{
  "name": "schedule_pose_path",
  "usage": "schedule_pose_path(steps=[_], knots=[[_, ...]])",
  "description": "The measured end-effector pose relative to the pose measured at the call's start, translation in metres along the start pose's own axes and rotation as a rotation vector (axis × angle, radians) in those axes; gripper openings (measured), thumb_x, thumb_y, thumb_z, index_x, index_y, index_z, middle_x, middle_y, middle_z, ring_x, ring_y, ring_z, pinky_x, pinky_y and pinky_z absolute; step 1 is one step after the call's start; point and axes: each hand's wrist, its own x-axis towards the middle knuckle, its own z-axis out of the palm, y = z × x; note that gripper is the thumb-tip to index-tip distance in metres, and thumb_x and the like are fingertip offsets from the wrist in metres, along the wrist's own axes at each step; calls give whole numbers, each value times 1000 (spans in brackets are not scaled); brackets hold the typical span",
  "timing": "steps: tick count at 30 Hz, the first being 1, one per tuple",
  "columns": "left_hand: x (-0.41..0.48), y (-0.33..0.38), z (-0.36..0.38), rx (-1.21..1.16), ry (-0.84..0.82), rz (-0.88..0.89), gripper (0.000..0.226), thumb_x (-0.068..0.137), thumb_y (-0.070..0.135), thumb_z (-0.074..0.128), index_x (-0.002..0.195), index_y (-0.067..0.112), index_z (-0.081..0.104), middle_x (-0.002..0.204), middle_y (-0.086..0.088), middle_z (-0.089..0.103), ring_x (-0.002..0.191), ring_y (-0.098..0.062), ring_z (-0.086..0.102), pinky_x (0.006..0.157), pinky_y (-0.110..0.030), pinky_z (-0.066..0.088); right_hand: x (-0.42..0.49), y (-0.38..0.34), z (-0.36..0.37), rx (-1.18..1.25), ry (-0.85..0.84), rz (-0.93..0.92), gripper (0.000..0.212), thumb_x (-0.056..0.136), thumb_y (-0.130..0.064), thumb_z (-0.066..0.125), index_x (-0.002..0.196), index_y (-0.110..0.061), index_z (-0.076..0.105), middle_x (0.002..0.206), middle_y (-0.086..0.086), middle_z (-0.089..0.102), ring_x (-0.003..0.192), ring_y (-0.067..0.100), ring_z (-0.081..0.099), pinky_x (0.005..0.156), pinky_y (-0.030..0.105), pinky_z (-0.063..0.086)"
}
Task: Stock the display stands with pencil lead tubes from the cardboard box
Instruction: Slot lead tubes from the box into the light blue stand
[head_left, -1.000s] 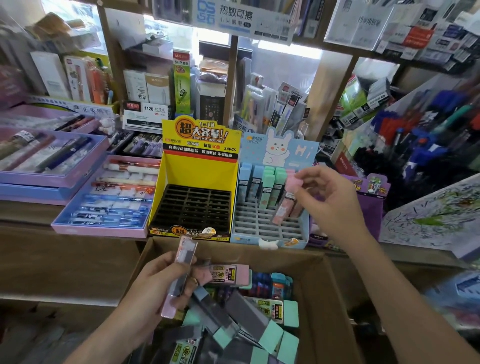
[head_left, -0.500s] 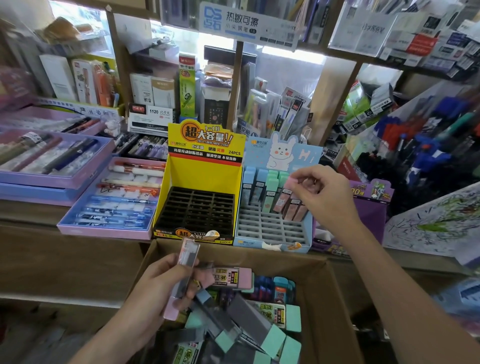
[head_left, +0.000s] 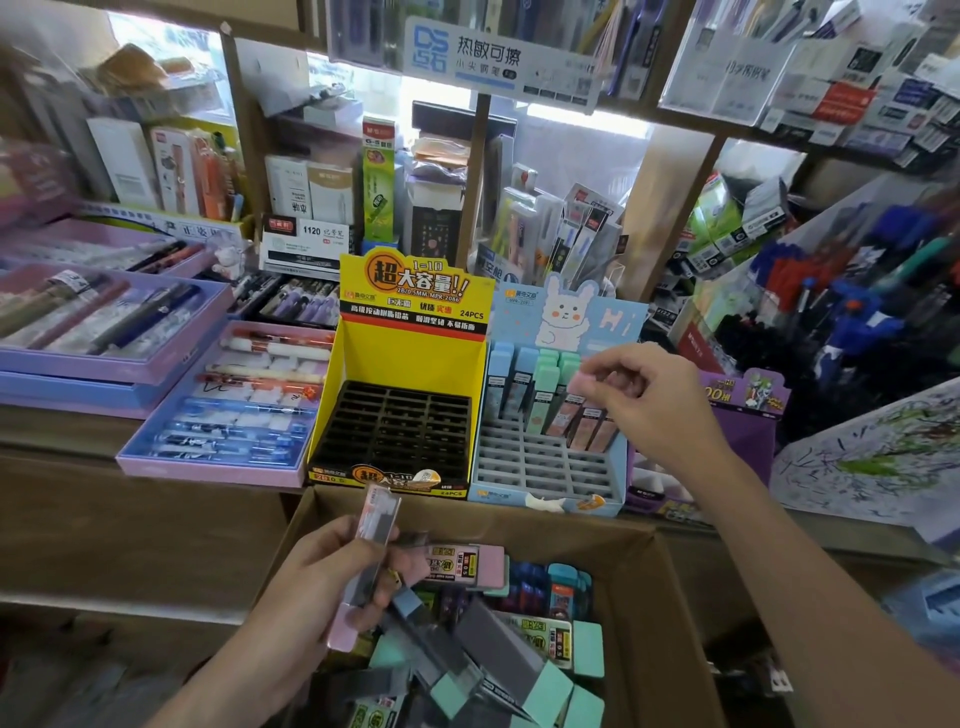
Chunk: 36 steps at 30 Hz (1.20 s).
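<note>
Left hand (head_left: 306, 597): at 7 o'clock, fingers curled round a pink-ended lead tube (head_left: 382, 519), held upright over the box's left edge.
Yellow stand (head_left: 410, 353): on the shelf at 12 o'clock of the box, black slot grid showing.
Cardboard box (head_left: 670, 597): at 6 o'clock, loose tubes (head_left: 519, 660) piled inside.
Blue stand (head_left: 540, 467): touching the yellow stand at its 3 o'clock, with tubes upright in the back row.
Right hand (head_left: 649, 395): at 3 o'clock, thumb and fingertips pinching the pink cap (head_left: 579, 383) of a back-row tube.
</note>
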Motion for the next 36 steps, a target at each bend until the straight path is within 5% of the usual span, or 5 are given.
schedule_pose_path(steps=[8, 17, 27, 32, 36], knots=[[2, 1, -2, -30, -7, -19, 42, 79, 11, 63, 116, -9, 62, 83, -28, 61, 53, -24, 51, 38, -25, 35, 5, 3, 7, -267, -16, -145, 4, 88, -12, 80, 86, -8, 79, 82, 0, 66, 88, 14, 52, 79, 28, 44], [4, 0, -3, -76, -33, -13, 34, 78, 15, 65, 107, -1, 72, 82, -28, 65, 54, -27, 56, 38, -27, 42, -3, 0, 12, -424, 61, -224, 13, 92, -10, 74, 103, -5, 79, 94, 7, 64, 96, 18, 44, 85, 35, 45], [-4, 1, 7, -54, -108, 9, 31, 87, 19, 64, 112, 5, 75, 102, -35, 70, 65, -30, 66, 48, -32, 52, -101, -51, 49, 361, -183, 242, 22, 91, -12, 71, 97, -34, 75, 83, -10, 75, 72, 7, 70, 64, 18, 56], [-8, -1, 11, 56, -185, 26, 32, 88, 15, 67, 117, 2, 70, 105, -32, 71, 61, -23, 59, 43, -22, 41, -128, -54, 81, 706, -320, 479, 19, 95, -26, 71, 112, -17, 74, 85, 10, 76, 63, 19, 68, 51, 25, 51], [-8, -4, 10, 228, -263, 22, 40, 81, 14, 87, 111, -2, 65, 76, -16, 66, 48, -14, 46, 44, -19, 34, -129, -54, 84, 918, -427, 542, 31, 95, -34, 67, 114, -10, 72, 84, 18, 71, 62, 28, 65, 48, 29, 51]])
